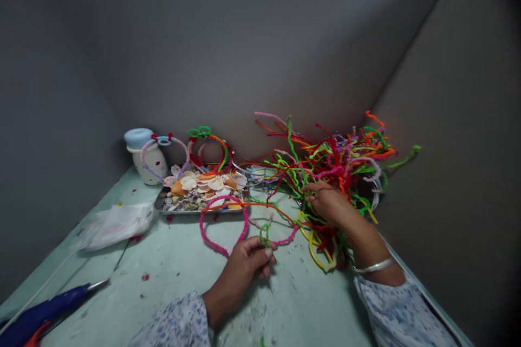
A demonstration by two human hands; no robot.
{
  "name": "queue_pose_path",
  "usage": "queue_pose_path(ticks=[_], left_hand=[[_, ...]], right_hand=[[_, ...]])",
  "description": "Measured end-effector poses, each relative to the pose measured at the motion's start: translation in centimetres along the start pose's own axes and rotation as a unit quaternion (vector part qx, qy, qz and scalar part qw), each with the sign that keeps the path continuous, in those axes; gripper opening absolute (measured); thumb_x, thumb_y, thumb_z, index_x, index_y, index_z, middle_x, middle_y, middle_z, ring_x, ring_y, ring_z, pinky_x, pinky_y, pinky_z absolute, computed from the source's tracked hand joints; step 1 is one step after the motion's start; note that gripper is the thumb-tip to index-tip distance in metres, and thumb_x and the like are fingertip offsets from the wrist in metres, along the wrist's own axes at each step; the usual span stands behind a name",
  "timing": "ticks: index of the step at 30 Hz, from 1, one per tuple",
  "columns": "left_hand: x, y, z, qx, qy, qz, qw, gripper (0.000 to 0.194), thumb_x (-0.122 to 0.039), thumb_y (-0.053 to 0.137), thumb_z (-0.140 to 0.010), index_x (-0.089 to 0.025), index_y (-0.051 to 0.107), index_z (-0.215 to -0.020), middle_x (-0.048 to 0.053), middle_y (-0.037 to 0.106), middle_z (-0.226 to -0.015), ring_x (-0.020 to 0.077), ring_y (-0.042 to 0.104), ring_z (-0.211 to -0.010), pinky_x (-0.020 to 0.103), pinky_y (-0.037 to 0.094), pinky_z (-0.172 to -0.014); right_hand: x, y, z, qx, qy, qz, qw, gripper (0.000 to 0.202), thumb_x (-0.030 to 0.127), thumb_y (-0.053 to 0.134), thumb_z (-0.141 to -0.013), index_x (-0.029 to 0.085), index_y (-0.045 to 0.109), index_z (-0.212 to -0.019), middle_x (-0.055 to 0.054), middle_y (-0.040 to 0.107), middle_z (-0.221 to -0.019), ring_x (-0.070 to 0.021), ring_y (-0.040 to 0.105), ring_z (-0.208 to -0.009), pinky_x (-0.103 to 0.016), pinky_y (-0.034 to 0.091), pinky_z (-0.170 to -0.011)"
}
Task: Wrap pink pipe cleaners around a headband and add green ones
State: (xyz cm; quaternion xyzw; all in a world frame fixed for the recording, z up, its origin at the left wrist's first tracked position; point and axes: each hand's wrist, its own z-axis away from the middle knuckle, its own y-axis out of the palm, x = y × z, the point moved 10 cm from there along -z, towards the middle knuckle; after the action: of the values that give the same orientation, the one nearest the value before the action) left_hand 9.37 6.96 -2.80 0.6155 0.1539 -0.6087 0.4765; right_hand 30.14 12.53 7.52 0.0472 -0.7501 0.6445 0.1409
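Note:
My left hand (pixel 252 260) is closed in a pinch on a small looped green pipe cleaner (pixel 265 234), above the table. Just beyond it is a pink fuzzy headband (pixel 202 227), its hoop standing near my fingers. Over at the right, my right hand (pixel 325 199) reaches into a tangled heap of many-coloured pipe cleaners (pixel 337 160). Its fingers are bent together among green and red strands at the heap's near left side. Which strand they grip is partly hidden. A silver bangle (pixel 374 267) circles my right wrist.
A metal tray (pixel 163 209) of shells and small pieces stands at the back, with decorated headbands (pixel 207 149) on it. Beside it is a white jar with a blue lid (pixel 140 138). A clear plastic bag (pixel 118 225) and a blue glue gun (pixel 57 303) lie left. Walls close in behind.

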Motion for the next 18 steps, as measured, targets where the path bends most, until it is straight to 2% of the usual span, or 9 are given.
queue_pose_path(ticks=[4,6,10,15,18], left_hand=[[0.2,-0.1,-0.1,0.000,-0.005,0.007,1.000,0.019,-0.027,0.066,-0.078,-0.009,0.060,-0.082,0.003,0.059,-0.070,0.0042,0.047,-0.049,0.017,0.035,-0.047],[0.3,-0.1,-0.1,0.001,-0.007,0.011,1.000,0.019,-0.028,0.066,-0.078,-0.009,0.060,-0.081,0.002,0.059,-0.070,0.0042,0.047,-0.049,0.017,0.035,-0.047],[0.4,0.0,-0.1,0.006,-0.011,0.010,1.000,0.019,-0.028,0.066,-0.079,-0.010,0.059,-0.081,0.002,0.060,-0.070,0.0043,0.048,-0.049,0.017,0.036,-0.047],[0.3,-0.1,-0.1,0.000,-0.012,0.014,1.000,0.020,-0.028,0.067,-0.077,-0.010,0.059,-0.081,0.002,0.059,-0.069,0.0045,0.048,-0.048,0.017,0.036,-0.047],[0.4,-0.2,-0.1,-0.005,-0.017,0.015,1.000,0.021,-0.029,0.068,-0.075,-0.010,0.059,-0.080,0.002,0.059,-0.068,0.0047,0.048,-0.047,0.017,0.036,-0.046]], right_hand=[[0.1,-0.9,0.3,-0.023,0.025,0.045,0.998,0.032,0.025,0.053,-0.082,0.021,0.066,-0.111,-0.012,0.058,-0.122,-0.0232,0.061,-0.100,-0.029,0.042,-0.083],[0.5,-0.6,0.4,0.004,0.026,0.049,0.998,0.028,0.029,0.054,-0.082,0.021,0.069,-0.104,-0.010,0.062,-0.115,-0.0223,0.062,-0.095,-0.028,0.042,-0.079],[2.0,2.6,0.7,0.115,-0.004,0.030,0.993,0.024,0.031,0.053,-0.081,0.022,0.072,-0.092,-0.006,0.072,-0.092,-0.0187,0.064,-0.084,-0.024,0.041,-0.069],[2.9,6.1,1.0,0.167,-0.001,0.035,0.985,0.022,0.029,0.054,-0.077,0.019,0.074,-0.076,-0.007,0.072,-0.077,-0.0168,0.062,-0.067,-0.025,0.036,-0.057],[2.9,7.3,1.1,0.186,-0.001,0.034,0.982,0.018,0.026,0.056,-0.073,0.019,0.073,-0.072,-0.005,0.071,-0.073,-0.0150,0.060,-0.062,-0.024,0.033,-0.053]])
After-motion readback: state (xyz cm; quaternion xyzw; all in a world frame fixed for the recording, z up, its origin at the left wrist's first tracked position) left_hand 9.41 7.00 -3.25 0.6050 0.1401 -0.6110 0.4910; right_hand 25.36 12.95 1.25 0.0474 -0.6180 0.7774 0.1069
